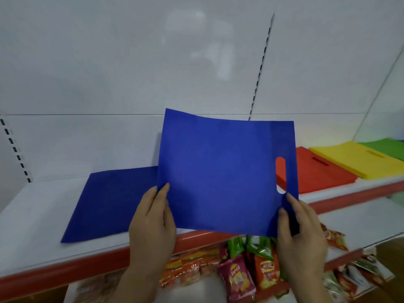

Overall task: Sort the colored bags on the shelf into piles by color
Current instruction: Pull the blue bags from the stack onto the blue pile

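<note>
Left hand (153, 217) and right hand (299, 224) pinch the blue bag's (223, 171) lower corners, apparently above the shelf (32, 226).

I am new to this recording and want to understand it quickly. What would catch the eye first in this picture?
First, the big blue bag held up in the middle, pinched at its lower corners by the left hand and the right hand. Next, another blue bag lying flat on the white shelf at the left. At the right, red, yellow and green bags lie side by side.
</note>
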The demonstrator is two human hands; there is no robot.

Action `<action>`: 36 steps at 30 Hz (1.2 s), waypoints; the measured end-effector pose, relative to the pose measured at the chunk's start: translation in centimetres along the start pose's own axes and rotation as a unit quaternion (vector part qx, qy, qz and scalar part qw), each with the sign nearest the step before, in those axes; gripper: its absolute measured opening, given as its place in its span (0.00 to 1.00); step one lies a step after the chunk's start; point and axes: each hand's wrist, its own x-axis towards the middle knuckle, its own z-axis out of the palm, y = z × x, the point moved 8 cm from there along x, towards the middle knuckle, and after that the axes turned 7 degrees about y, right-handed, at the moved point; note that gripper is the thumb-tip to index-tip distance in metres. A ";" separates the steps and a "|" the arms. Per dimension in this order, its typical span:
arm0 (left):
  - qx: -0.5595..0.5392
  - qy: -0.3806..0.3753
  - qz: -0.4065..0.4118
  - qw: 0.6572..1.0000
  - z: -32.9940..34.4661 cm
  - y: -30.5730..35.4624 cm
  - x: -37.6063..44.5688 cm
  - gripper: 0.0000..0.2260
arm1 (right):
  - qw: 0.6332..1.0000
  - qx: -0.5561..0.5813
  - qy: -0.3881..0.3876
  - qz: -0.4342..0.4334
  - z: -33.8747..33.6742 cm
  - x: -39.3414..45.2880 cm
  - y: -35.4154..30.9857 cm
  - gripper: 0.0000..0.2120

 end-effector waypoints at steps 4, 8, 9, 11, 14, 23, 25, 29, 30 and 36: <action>-0.042 -0.015 0.050 0.998 3.6 5.3 -1.4 0.18 | 0.998 -0.046 0.030 0.029 -4.7 1.6 4.1 0.18; -0.084 -0.038 0.076 0.993 7.7 11.3 -3.3 0.17 | 0.994 -0.068 0.059 0.066 -10.0 3.4 8.6 0.19; -0.094 -0.052 0.078 0.991 9.1 13.2 -4.1 0.17 | 0.992 -0.075 0.070 0.072 -11.8 4.0 10.0 0.19; -0.107 -0.079 0.077 0.988 11.7 17.0 -5.6 0.16 | 0.989 -0.093 0.089 0.078 -15.3 5.4 12.6 0.19; -0.125 -0.101 0.110 0.981 15.6 22.6 -8.2 0.16 | 0.982 -0.124 0.112 0.089 -20.2 6.9 17.0 0.20; -0.233 -0.135 0.193 0.943 25.0 37.4 -17.1 0.15 | 0.950 -0.221 0.156 0.155 -32.5 9.5 29.2 0.22; -0.252 -0.147 0.209 0.934 27.3 40.1 -18.4 0.15 | 0.944 -0.233 0.169 0.162 -34.2 10.2 31.3 0.21; -0.270 -0.179 0.212 0.922 32.6 44.9 -20.6 0.15 | 0.930 -0.251 0.188 0.194 -36.6 11.7 36.3 0.22; -0.276 -0.193 0.202 0.920 34.2 46.0 -21.1 0.15 | 0.927 -0.259 0.192 0.194 -37.1 12.3 37.6 0.22; -0.296 -0.266 0.168 0.902 44.8 53.1 -23.5 0.16 | 0.905 -0.306 0.223 0.193 -39.8 17.4 44.9 0.21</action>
